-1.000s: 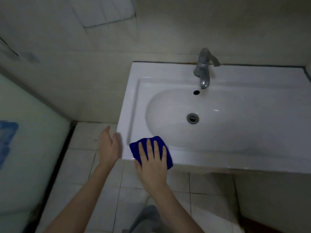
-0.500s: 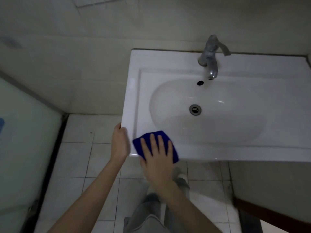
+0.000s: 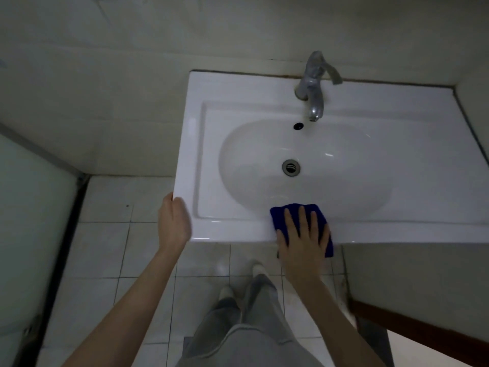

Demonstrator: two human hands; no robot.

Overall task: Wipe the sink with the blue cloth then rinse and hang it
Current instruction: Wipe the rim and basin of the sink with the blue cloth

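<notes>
— Any writing to read here?
— None. The sink (image 3: 238,231) carries no brand mark on its rim, and the tap (image 3: 312,83) behind the sink's bowl is bare metal.
— The pale panel (image 3: 26,207) left of the sink?
— Dim and blurred; seemingly plain, nothing legible.

A single wide-angle camera worn on the head looks steeply down and a little forward from standing height, so the sink (image 3: 227,231) fills the centre and right of the frame with the tap (image 3: 313,86) near the top edge. The floor (image 3: 105,247), the person's own legs (image 3: 251,327) and forearms (image 3: 127,308) come in from the lower edge, nearest the lens.
</notes>
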